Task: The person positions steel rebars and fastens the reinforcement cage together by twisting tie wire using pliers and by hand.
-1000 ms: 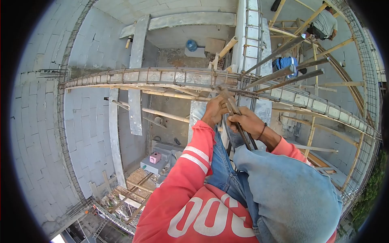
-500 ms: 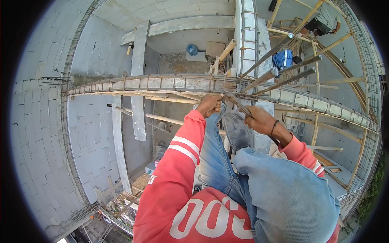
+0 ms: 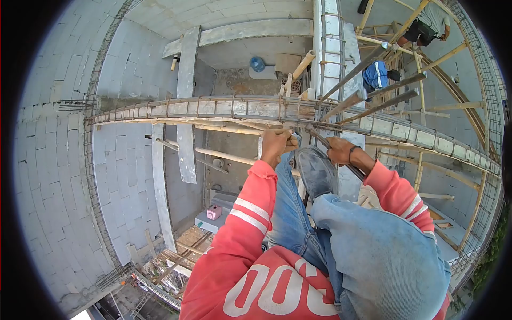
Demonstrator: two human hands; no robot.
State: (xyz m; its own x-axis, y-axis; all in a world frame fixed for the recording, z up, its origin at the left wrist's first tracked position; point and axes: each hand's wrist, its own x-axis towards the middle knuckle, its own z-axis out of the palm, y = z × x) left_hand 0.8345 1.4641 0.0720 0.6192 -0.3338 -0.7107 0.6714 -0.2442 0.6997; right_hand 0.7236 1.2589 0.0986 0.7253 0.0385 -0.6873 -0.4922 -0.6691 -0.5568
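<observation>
My right hand [image 3: 340, 151] is wrapped round dark, long-handled metal pincers [image 3: 319, 136]. Their head points up and left toward the rebar of the beam, and the handle ends stick out below my fist. Just left of them, my left hand [image 3: 278, 144] is closed in a pinch at the near edge of the beam; what it pinches is too small to make out. The rebar cage [image 3: 245, 108] runs along the beam right beyond both hands. My dark boot [image 3: 316, 169] rests below the pincers.
Several steel bars [image 3: 392, 101] jut up at the right of the column cage [image 3: 332, 48]. Bamboo poles [image 3: 226, 155] and a plank [image 3: 188, 101] span the drop below. A blue-and-white bundle [image 3: 376, 76] hangs on scaffolding, where another person [image 3: 426, 29] stands upper right.
My right hand and the pincers have moved slightly right, away from my left hand. My left hand stays near the beam, its wrist turned a little. The view has shifted slightly.
</observation>
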